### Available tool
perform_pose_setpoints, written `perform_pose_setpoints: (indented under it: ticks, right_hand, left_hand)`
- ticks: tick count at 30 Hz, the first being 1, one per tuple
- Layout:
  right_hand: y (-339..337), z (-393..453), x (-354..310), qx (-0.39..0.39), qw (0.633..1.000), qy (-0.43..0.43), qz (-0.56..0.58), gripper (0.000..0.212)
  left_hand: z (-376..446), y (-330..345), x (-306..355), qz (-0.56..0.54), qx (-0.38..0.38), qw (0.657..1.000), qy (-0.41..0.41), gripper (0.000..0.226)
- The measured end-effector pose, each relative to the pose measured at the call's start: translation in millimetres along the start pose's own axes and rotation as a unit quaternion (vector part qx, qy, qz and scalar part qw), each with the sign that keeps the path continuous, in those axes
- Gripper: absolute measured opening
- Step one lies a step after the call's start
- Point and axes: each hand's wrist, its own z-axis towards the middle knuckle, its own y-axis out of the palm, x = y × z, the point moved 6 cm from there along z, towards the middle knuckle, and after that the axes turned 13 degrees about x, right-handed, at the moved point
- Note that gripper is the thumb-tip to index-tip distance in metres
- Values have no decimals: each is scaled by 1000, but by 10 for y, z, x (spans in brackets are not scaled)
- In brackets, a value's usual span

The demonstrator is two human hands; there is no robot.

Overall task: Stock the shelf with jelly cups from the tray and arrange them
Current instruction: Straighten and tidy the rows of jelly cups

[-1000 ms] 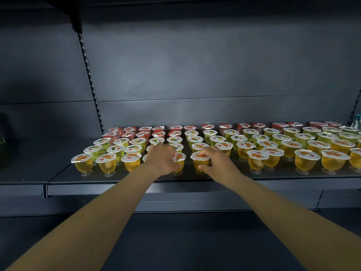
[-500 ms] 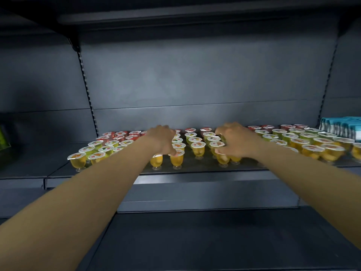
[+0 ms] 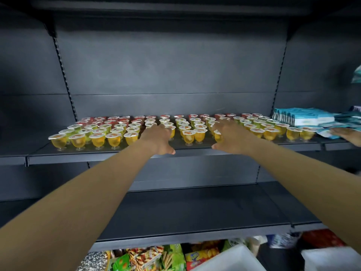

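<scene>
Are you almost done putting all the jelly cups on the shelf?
Nearly, it seems. The shelf already holds rows of jelly cups: red at the back, green in the middle, yellow in front. Right now the left hand and right hand are flat over the middle cups, tidying them. The front row has gaps there. No tray is surely in view, so I can't tell how many remain.

Small clear plastic jelly cups (image 3: pixel 115 140) with white foil lids stand upright in rows across the middle of the frame on the dark grey metal shelf (image 3: pixel 97 156). The front rows hold yellow jelly, the middle rows greenish, and the back row red. The cups stand close together.
</scene>
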Motion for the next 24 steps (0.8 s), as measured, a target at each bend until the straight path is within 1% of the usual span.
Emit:
perform_pose_setpoints:
  ticks: [7,12,16,21,24]
  right_hand:
    - [36,118,353,7,999,13,37,63]
    - [206,381,533,21,996,12,91,60]
    - [480,666,633,23,987,11,157,55]
    - [909,1011,618,4,978,6,208,51]
    - [1132,1176,583,-5,976,7,217,52]
  left_hand:
    - [235,42,175,-43,11,998,-38,66]
    - [539,202,259,-149,33,983,-103,78]
    - [791,453,300,-217,42,963,-153,80]
    - [1072,752,333,-232,39,957,-169,68]
    - [1254,954,333,-246,33,955,-162,62]
